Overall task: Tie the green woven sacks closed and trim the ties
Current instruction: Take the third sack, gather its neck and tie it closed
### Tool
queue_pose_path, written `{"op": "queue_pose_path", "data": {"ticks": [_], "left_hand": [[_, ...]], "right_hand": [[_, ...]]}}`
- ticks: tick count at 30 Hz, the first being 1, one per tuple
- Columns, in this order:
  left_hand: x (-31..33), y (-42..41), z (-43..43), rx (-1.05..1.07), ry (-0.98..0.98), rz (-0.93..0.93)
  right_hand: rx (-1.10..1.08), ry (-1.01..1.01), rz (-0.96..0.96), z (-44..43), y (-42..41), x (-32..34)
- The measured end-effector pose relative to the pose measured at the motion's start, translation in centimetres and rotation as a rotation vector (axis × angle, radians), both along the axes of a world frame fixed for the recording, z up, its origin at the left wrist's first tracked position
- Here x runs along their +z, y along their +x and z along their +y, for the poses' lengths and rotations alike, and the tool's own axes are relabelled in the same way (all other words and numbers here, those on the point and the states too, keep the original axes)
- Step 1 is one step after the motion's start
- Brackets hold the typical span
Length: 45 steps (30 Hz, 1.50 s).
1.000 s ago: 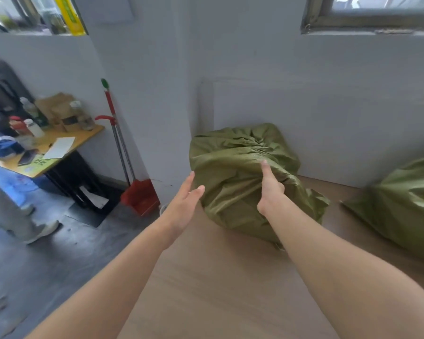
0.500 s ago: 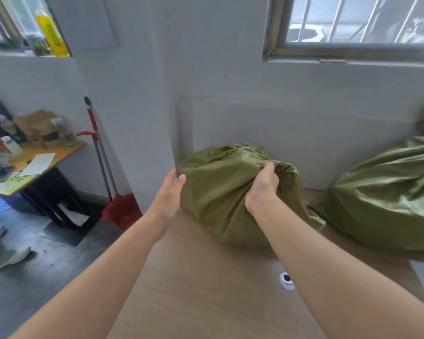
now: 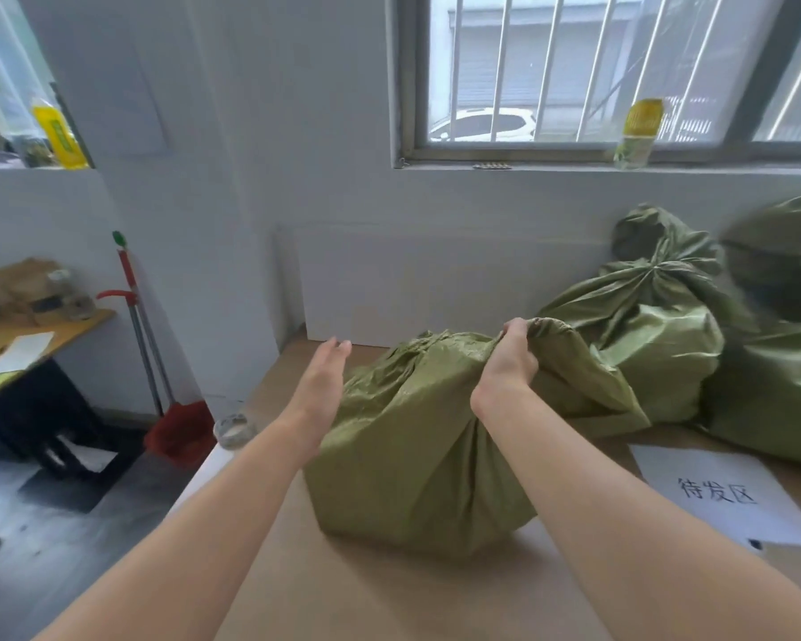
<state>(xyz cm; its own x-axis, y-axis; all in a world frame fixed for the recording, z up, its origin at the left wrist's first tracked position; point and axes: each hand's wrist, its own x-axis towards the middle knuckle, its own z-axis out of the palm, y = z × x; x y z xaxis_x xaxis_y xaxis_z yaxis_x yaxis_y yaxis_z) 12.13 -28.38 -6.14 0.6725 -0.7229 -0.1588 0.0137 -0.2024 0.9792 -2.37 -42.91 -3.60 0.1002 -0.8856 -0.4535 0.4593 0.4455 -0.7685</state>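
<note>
A full green woven sack (image 3: pixel 417 460) lies on the brown table (image 3: pixel 366 594) in front of me. My right hand (image 3: pixel 509 358) is closed on the gathered fabric at the sack's top. Flat and with fingers extended, my left hand (image 3: pixel 320 386) hovers beside the sack's left side; whether it touches the fabric is unclear. A second green sack (image 3: pixel 643 335) with a bunched, gathered neck sits behind to the right. A third green sack (image 3: pixel 777 353) fills the far right edge. No tie or cutting tool is visible.
A white sheet with printed characters (image 3: pixel 722 497) lies on the table at right. A tape roll (image 3: pixel 235 430) sits at the table's left edge. A red broom and dustpan (image 3: pixel 176 432) lean on the wall. A yellow side table (image 3: pixel 15 349) stands at left.
The sack has come away from the wall toward me and to the right, my right hand still gripping its top. The view swung right and up, showing the window and more sacks.
</note>
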Motion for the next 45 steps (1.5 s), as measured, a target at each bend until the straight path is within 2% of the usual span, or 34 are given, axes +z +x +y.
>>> {"op": "queue_pose_path", "data": {"ticks": [9, 17, 22, 28, 31, 34, 37, 39, 42, 45], "left_hand": [[1.0, -12.0, 0.8, -0.082, -0.028, -0.045], [-0.9, -21.4, -0.3, -0.197, -0.02, 0.014], [-1.2, -29.0, -1.4, -0.217, 0.023, 0.012], [0.9, -40.1, -6.6, -0.231, 0.001, -0.058], [0.6, -46.0, -9.4, -0.231, 0.0, -0.058], [-0.3, -51.4, -11.6, -0.239, 0.093, -0.102], [-1.8, -55.5, -13.2, -0.27, 0.318, -0.238], [-3.3, -56.9, -14.0, -0.253, 0.45, -0.265], [-6.1, -57.8, -14.6, -0.249, 0.593, -0.198], [-8.6, -58.7, -16.3, -0.367, 0.592, -0.016]], "right_hand": [[-0.07, 0.028, 0.035, 2.7, -13.7, 0.1], [-0.194, 0.02, 0.082, 4.9, -25.7, -0.1], [-0.247, 0.031, 0.1, 3.7, -33.7, -0.5], [-0.264, 0.055, 0.185, -0.3, -44.2, -0.1], [-0.188, 0.05, 0.263, -2.8, -50.2, 0.1], [-0.122, 0.071, 0.303, -4.6, -55.9, 0.0], [-0.03, 0.073, 0.36, -6.5, -60.6, 0.0], [0.051, 0.08, 0.405, -7.1, -63.0, 0.2], [0.271, 0.113, 0.409, -7.7, -66.2, 0.1], [0.464, 0.132, 0.403, -8.7, -68.8, -1.0]]}}
